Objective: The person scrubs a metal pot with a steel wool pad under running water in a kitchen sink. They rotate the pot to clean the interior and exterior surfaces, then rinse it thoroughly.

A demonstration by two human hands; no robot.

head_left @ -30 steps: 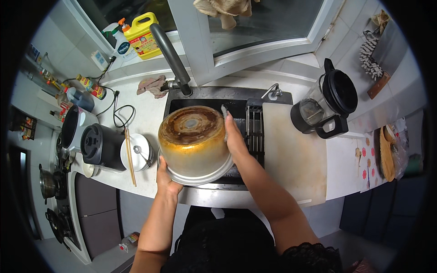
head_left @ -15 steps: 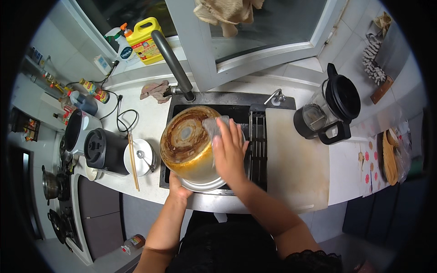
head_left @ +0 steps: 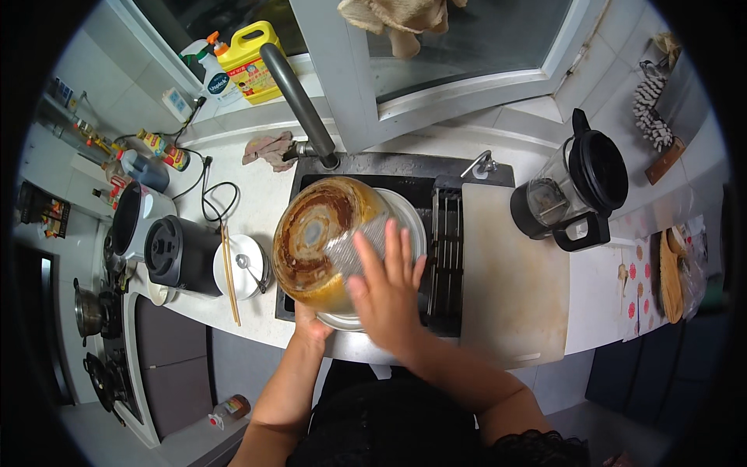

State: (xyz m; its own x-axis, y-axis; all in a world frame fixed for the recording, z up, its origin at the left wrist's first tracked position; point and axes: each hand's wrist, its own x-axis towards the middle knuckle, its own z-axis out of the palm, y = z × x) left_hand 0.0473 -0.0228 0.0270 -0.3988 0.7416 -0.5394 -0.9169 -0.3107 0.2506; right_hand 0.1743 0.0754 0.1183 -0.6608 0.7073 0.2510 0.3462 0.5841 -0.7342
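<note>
A metal pot [head_left: 299, 261] is tipped over the dark sink [head_left: 381, 166], its round base turned up and to the left. Brown and amber burnt stains ring the base; the wide pale rim shows on the far right side. My left hand [head_left: 313, 325] grips the pot from below at the near side, most of its fingers hidden under it. My right hand [head_left: 387, 300], slightly blurred, presses a grey ribbed scouring cloth [head_left: 348, 249] onto the base's right edge, fingers stretched over it.
A grey faucet [head_left: 299, 97] arches behind the pot. Right of the sink are a black rack [head_left: 446, 257], a cutting board [head_left: 513, 272] and a blender jug [head_left: 548, 198]. Bowls [head_left: 226, 268] with chopsticks [head_left: 231, 288] and a black appliance [head_left: 183, 253] stand left.
My right hand and the cloth have slid down and slightly left across the pot's base. The pot has tilted a little further, showing more rim on the right; my left hand keeps its grip.
</note>
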